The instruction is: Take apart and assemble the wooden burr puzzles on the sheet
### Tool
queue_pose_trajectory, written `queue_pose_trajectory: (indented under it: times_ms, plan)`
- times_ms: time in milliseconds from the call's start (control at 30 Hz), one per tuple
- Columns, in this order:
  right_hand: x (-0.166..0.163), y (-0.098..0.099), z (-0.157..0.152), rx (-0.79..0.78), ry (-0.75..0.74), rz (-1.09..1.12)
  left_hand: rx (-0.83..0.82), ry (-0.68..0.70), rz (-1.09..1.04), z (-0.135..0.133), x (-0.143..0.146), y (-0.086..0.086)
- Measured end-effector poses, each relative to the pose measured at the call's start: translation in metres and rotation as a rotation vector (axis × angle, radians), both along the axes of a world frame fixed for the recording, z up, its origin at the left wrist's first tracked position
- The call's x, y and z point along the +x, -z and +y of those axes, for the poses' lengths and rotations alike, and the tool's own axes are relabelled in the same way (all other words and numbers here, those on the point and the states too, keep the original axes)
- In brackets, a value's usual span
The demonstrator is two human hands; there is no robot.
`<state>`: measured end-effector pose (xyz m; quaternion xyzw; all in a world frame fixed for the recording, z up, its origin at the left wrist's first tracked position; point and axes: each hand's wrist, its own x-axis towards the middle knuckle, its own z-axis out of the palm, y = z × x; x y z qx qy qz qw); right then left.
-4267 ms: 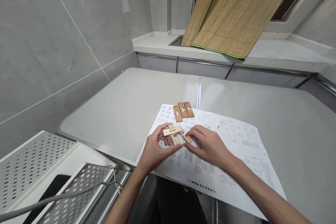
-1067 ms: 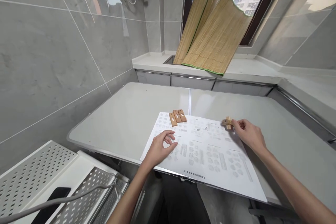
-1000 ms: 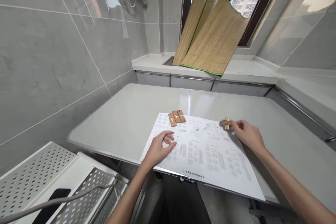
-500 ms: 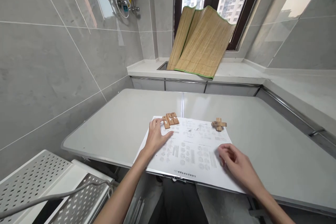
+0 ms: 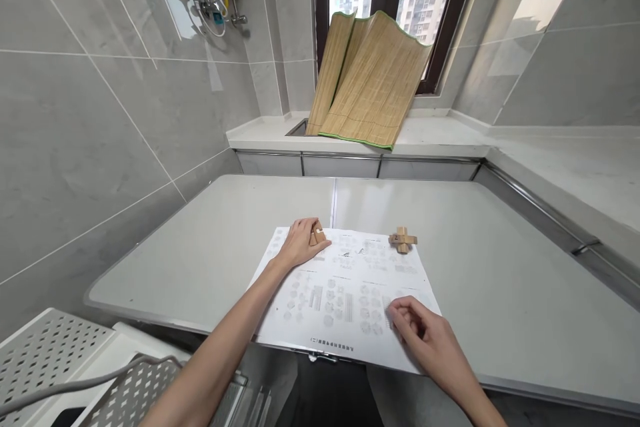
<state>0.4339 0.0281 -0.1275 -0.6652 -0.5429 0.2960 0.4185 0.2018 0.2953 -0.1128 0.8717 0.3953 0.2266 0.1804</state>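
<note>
My left hand (image 5: 301,243) reaches to the far left corner of a printed paper sheet (image 5: 345,293) and closes over the flat wooden pieces (image 5: 317,236) lying there; only a bit of wood shows past the fingers. A small assembled wooden cross puzzle (image 5: 403,239) stands alone at the sheet's far right corner. My right hand (image 5: 424,335) rests on the near right part of the sheet with fingers curled loosely and nothing in them.
The sheet lies on a grey table (image 5: 500,267) with a seam down its middle. A bamboo mat (image 5: 367,83) leans against the window on the ledge behind. A perforated white metal rack (image 5: 60,373) with a cable sits at the near left.
My right hand set the wooden cross puzzle down at the far right corner and drew back toward me. My left hand moved forward onto the flat wooden pieces.
</note>
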Motion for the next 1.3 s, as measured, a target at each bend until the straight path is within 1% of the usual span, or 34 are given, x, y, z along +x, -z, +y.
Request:
queue_pose_trajectory:
  times_ms: [133,233,333,500,600,733,867,933,1000,1100,1300]
  plan:
    - [-0.001,0.001,-0.001,0.018,0.019,-0.006,0.016,-0.014,-0.024,-0.009,-0.007,0.0]
    - [-0.002,0.002,-0.002,0.019,0.05,0.007,0.005,-0.008,-0.032,-0.025,-0.016,-0.001]
    - [-0.002,0.003,-0.003,0.008,0.061,0.02,-0.002,0.032,-0.049,-0.054,-0.025,-0.002]
    - [-0.002,0.003,-0.004,0.009,0.066,-0.018,-0.045,0.17,-0.038,-0.108,-0.037,-0.01]
    - [-0.003,0.002,-0.004,0.035,0.053,-0.089,-0.031,0.135,-0.048,-0.126,-0.048,-0.014]
    - [-0.018,-0.002,0.003,0.075,-0.005,-0.205,-0.005,0.072,-0.055,-0.131,-0.07,-0.009]
    - [-0.053,-0.01,0.019,0.147,-0.136,-0.252,0.007,0.061,-0.058,-0.131,-0.09,0.0]
    - [-0.072,-0.014,0.029,0.158,-0.198,-0.287,0.005,0.068,-0.071,-0.13,-0.094,0.002]
    - [-0.085,-0.016,0.039,0.164,-0.228,-0.331,-0.003,0.067,-0.092,-0.131,-0.096,0.002]
    - [-0.095,-0.014,0.049,0.172,-0.23,-0.366,-0.027,0.048,-0.128,-0.132,-0.096,0.0]
    - [-0.097,-0.002,0.055,0.207,-0.148,-0.358,-0.064,0.042,-0.196,-0.133,-0.098,0.002]
